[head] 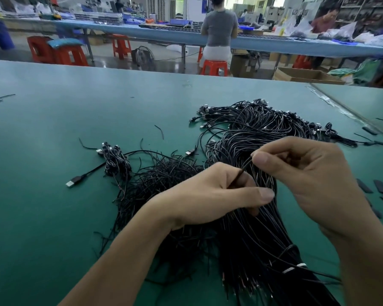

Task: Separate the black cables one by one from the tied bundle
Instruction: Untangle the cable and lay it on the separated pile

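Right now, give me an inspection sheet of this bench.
Surface: green mat, wide bare areas.
Job's things: tied bundle with white tie; loose pile to its left.
Clutter: black strips at right; wire scraps far left.
Grips: left grip and right grip both pinch one cable above the bundle.
Cables: small coil with USB plug, left of the pile.
Surroundings: long bench, red stools, seated person, cardboard box.
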